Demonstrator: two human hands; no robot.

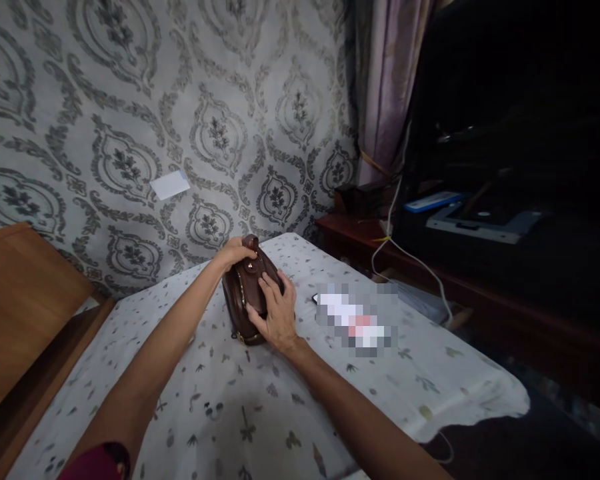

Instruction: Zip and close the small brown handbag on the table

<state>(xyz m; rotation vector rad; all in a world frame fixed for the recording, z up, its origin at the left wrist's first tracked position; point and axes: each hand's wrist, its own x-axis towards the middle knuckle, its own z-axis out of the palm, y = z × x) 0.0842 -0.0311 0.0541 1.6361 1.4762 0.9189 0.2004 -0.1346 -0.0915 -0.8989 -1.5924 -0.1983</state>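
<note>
A small brown leather bag (250, 293) with gold-coloured zips and a round metal stud stands on the white patterned cloth. At its top, beside the short carrying loop, my left hand (236, 253) grips the leather with the thumb on the near side. My right hand (276, 310) lies against the front of the bag, its fingers spread over the flap and the thumb near the zip. What the left fingers touch behind the bag is hidden.
To the right of the bag lies a flat, blurred-out object (350, 320) with a dark edge. A wooden board (30, 300) rises at the left. White cables (425, 263) hang by the dark red furniture (350, 230). Grey patterned wallpaper (180, 120) covers the wall behind.
</note>
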